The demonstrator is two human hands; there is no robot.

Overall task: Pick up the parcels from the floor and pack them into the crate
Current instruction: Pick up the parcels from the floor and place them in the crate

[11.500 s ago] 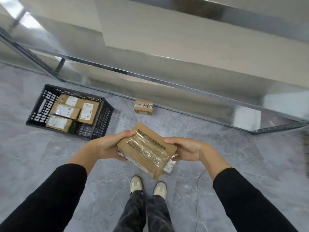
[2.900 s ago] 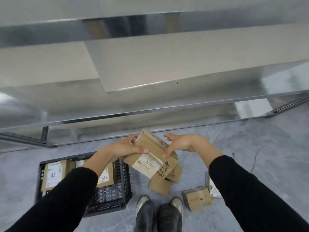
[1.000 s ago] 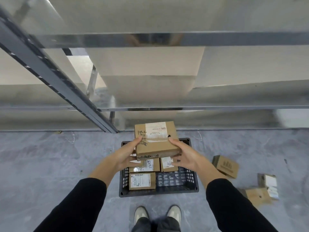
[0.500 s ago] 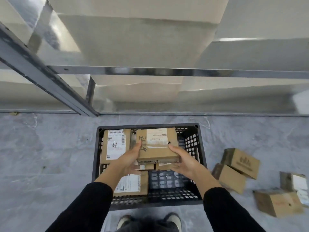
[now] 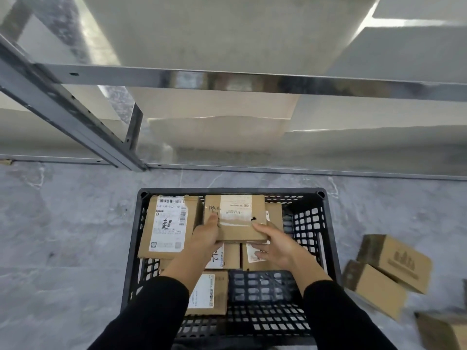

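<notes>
A black slatted crate [image 5: 326,238] stands on the grey floor right below me. Over its far middle I hold a brown cardboard parcel [image 5: 237,221] with a white label. My left hand [image 5: 206,234] grips its left edge, thumb on top. My right hand [image 5: 274,245] grips its near right corner. Inside the crate lie several parcels: a large labelled one [image 5: 168,228] at far left, two small ones [image 5: 228,256] under my hands and another [image 5: 208,293] near the front. The crate's right part shows bare mesh.
Three loose cardboard boxes lie on the floor to the right of the crate: one [image 5: 396,261], one [image 5: 374,289] and one [image 5: 442,332] at the frame corner. A metal shelving rack [image 5: 252,82] rises just behind the crate, its upright [image 5: 75,122] slanting at left.
The parcel has come down and forward over the crate's far middle, level with the big labelled parcel. Both hands keep their grip. The view has moved closer to the crate.
</notes>
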